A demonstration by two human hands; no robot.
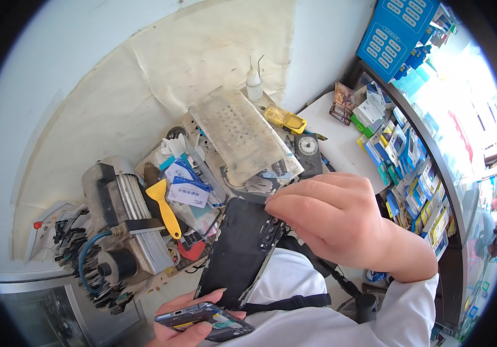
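My left hand (pixel 186 324) at the bottom edge holds an opened phone body (pixel 205 320) flat on its palm, its inner parts showing. A black phone back cover (pixel 238 251) rises from that hand toward the upper right. My right hand (pixel 332 217) comes in from the lower right in a white sleeve, and its fingertips pinch the cover's top corner beside the camera cutouts (pixel 270 229).
A cluttered bench (pixel 214 168) lies behind the hands. It carries a grey motor-like machine (pixel 122 231), a yellow scraper (pixel 164 208), a perforated metal plate (pixel 240 133), a small squeeze bottle (pixel 254 85) and a round gauge (pixel 308 147). Shelves of packaged goods (pixel 416 173) fill the right.
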